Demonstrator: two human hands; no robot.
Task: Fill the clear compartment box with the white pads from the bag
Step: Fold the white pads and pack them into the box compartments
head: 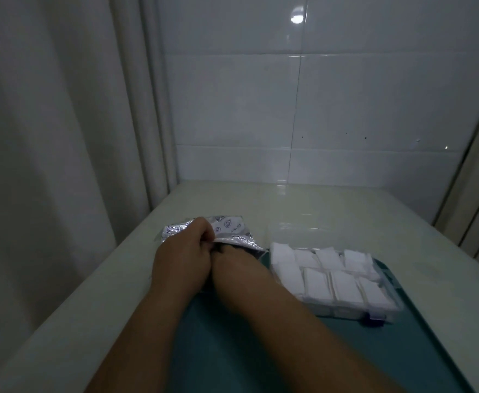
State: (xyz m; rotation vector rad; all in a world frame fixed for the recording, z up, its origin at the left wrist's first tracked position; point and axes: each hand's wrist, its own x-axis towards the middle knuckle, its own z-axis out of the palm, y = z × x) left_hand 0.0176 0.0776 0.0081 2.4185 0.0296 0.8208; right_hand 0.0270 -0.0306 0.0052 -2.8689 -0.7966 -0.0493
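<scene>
A silvery foil bag [234, 229] with blue print lies on the table's left side. My left hand [187, 251] grips the bag's upper lip and holds its mouth apart. My right hand [227, 252] reaches inside the bag; its fingers are hidden, only the wrist shows. To the right sits the clear compartment box [386, 306], its lid open toward the wall. White pads [320, 282] lie in all its visible compartments, some sticking up over the rims.
The box stands on a teal mat [261, 350] covering the table's near part. The pale table [332, 208] ends at a white tiled wall behind. A curtain [48, 137] hangs along the left edge, another at the far right.
</scene>
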